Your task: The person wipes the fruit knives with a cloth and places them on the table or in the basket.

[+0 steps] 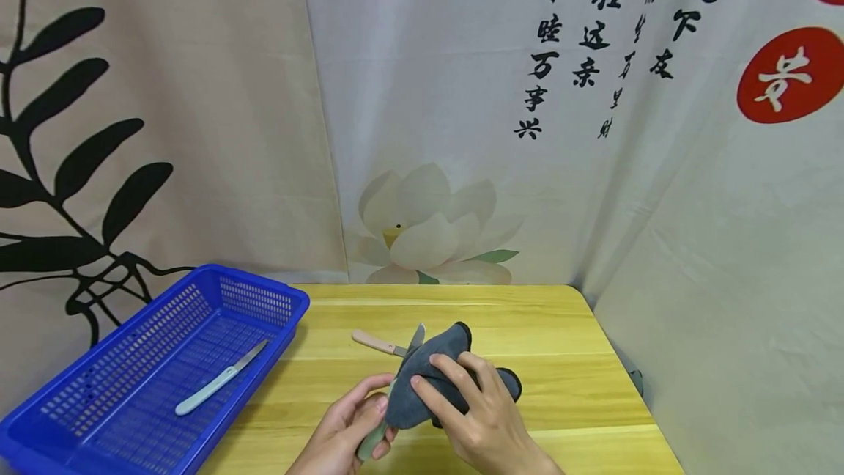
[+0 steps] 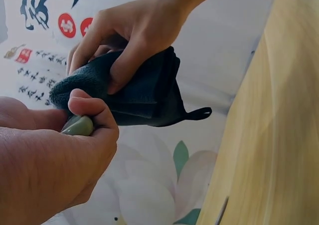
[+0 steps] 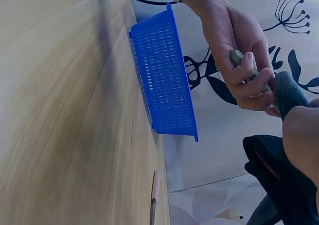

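Note:
My left hand (image 1: 349, 424) grips the green handle (image 1: 371, 443) of a small knife, its blade (image 1: 418, 336) pointing away and up. A dark grey-blue cloth (image 1: 412, 394) with black edging is folded over part of that blade, hiding its middle; the tip sticks out beyond. My right hand (image 1: 486, 416) holds the cloth against the knife, and its thumb presses one side in the left wrist view. Behind them a second knife with a pink handle (image 1: 372, 341) lies on the table, part of its blade covered by the cloth in the head view.
On the left stands a blue plastic basket (image 1: 300, 303) with perforated walls. Inside it lies a knife with a pale blue handle (image 1: 207, 391). The wooden table (image 1: 560, 358) ends at a printed curtain (image 1: 422, 94) behind, with another pale cloth wall on the right.

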A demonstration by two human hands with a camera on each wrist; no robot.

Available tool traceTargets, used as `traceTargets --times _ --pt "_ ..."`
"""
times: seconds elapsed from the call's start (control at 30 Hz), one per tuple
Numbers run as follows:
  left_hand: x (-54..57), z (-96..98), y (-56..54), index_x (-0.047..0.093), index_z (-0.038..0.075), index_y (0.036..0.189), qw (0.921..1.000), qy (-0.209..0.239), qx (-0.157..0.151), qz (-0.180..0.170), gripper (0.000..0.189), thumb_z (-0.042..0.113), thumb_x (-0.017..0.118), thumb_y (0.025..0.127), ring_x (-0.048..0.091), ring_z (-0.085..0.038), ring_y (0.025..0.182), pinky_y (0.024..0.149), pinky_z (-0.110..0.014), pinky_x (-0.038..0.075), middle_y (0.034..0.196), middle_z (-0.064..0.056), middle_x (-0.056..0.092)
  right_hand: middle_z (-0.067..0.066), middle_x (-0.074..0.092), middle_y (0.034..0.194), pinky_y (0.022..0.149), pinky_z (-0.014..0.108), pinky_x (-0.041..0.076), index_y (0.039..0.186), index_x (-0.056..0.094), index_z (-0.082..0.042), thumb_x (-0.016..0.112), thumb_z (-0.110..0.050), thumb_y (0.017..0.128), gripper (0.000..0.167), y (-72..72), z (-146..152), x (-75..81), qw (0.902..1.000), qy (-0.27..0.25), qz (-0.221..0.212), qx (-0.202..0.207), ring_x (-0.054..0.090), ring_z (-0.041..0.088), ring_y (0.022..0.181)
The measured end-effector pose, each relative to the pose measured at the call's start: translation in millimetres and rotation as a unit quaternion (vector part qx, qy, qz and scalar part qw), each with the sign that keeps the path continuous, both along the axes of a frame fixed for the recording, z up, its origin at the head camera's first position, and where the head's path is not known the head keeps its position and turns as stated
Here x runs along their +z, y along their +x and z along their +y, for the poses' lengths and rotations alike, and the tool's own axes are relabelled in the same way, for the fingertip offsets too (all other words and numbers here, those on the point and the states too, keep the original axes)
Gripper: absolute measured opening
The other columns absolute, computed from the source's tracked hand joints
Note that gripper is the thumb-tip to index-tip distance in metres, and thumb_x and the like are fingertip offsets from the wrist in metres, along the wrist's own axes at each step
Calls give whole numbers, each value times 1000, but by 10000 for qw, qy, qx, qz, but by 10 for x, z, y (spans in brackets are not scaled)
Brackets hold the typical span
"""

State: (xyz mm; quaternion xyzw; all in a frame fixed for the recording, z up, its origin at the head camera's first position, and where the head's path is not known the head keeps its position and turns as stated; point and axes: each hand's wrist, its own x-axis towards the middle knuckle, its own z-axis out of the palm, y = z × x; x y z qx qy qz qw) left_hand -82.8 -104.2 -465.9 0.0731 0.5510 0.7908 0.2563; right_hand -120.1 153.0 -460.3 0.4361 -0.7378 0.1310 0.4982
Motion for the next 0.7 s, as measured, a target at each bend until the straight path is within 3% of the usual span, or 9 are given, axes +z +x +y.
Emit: traceTargets --times 0.3,0.7 --pt "-18 -14 3 41 6 169 9998 4 -97 193 57 30 58 120 61 -8 84 76 -22 56 113 1 70 14 74 137 84 40 55 134 81 -20 52 -18 117 34 -8 4 12 9997 -17 -111 -225 59 31 109" --pt "-46 -9 15 37 0 170 9993 -139 -172 287 62 31 56 121 65 -8 92 77 -20 56 121 -2 73 17 74 136 90 47 53 139 79 -18 51 -19 118 35 -80 65 85 9988 14 -41 -493 60 36 110"
